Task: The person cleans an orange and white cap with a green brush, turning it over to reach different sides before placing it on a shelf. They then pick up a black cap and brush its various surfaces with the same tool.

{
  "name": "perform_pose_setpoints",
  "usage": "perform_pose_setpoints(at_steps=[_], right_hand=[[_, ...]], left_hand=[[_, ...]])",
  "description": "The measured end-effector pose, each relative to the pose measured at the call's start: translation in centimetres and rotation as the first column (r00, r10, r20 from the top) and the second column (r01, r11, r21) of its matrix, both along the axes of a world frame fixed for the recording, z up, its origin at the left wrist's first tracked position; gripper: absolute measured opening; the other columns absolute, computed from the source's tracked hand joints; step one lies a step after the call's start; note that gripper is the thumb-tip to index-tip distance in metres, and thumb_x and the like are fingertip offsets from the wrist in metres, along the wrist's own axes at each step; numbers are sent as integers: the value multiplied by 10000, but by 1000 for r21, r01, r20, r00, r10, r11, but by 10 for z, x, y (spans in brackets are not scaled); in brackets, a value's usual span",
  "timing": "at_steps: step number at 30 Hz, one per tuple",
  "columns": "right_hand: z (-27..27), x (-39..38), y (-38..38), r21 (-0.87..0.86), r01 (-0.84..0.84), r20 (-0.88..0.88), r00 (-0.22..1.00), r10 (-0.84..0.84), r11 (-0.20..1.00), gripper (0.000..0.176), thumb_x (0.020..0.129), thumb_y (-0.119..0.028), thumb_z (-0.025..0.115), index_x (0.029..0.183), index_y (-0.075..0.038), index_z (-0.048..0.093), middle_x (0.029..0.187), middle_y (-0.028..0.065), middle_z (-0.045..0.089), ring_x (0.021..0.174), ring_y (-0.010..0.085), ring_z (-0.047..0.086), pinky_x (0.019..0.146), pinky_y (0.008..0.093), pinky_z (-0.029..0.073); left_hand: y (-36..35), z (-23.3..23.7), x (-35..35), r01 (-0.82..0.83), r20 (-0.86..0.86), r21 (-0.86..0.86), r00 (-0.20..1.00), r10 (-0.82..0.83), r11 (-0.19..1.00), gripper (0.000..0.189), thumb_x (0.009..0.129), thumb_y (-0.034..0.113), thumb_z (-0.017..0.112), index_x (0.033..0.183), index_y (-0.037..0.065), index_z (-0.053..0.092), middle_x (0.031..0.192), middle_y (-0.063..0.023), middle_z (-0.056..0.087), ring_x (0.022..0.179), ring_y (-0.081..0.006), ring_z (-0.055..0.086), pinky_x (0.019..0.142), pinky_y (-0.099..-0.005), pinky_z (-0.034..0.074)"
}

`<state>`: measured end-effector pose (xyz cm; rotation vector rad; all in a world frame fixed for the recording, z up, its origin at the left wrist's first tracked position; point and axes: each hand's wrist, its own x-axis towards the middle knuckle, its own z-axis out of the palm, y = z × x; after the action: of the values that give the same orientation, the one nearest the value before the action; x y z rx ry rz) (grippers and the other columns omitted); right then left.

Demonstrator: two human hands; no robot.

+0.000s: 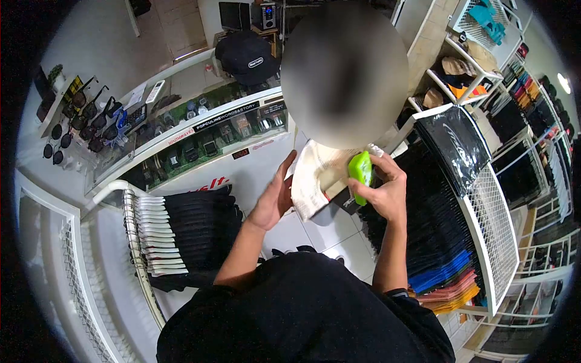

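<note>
A bright green object [361, 175] is gripped in my right hand [387, 190], between the thumb and the fingers. Beside it, in front of me, is a cream-coloured cap or cloth [311, 181] with a ribbed surface; its far edge meets the blurred area. My left hand [272, 196] is at the left edge of the cream item, palm turned inward with the fingers extended, some of them partly behind it. A dark box-like piece [348, 201] shows just below the green object.
A person [345, 72], blurred, is straight ahead. Racks of dark clothes [203, 236] stand left and right. A glass counter [212, 136] crosses ahead with a black cap [247, 57] on top. Sunglasses [91, 112] hang at far left, and shelves [463, 85] rise on the right.
</note>
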<state>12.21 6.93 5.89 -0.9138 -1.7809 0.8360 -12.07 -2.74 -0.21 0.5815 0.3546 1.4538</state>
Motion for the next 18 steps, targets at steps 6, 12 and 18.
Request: perform_pose_setpoints(at_steps=[6, 12, 18], right_hand=[[10, -8, -9, 36, -213, 216, 956, 200, 976, 598, 584, -184, 923, 1106, 56, 754, 1242, 200, 713, 1141, 290, 697, 1032, 390, 512], [1, -29, -16, 298, -111, 282, 959, 24, 948, 602, 610, -228, 922, 1131, 26, 758, 1251, 197, 702, 1112, 323, 709, 1008, 407, 534], [-1, -63, -30, 362, 112, 113, 980, -163, 926, 584, 646, -279, 937, 1095, 19, 714, 938, 147, 667, 837, 283, 680, 759, 379, 559]], left_hand=[[2, 21, -1, 14, -605, 23, 796, 3, 1000, 656, 973, 182, 678, 1530, -17, 395, 1408, -118, 561, 1295, -189, 542, 1116, -333, 422], [9, -3, -3, -92, -543, -237, 838, -54, 967, 510, 1016, 187, 572, 1472, -8, 451, 1380, -115, 574, 1275, -188, 546, 1099, -319, 419], [-4, -7, 20, -138, -669, -95, 742, 39, 986, 613, 940, 17, 492, 1541, -11, 381, 1476, -134, 506, 1384, -210, 456, 1181, -333, 333]])
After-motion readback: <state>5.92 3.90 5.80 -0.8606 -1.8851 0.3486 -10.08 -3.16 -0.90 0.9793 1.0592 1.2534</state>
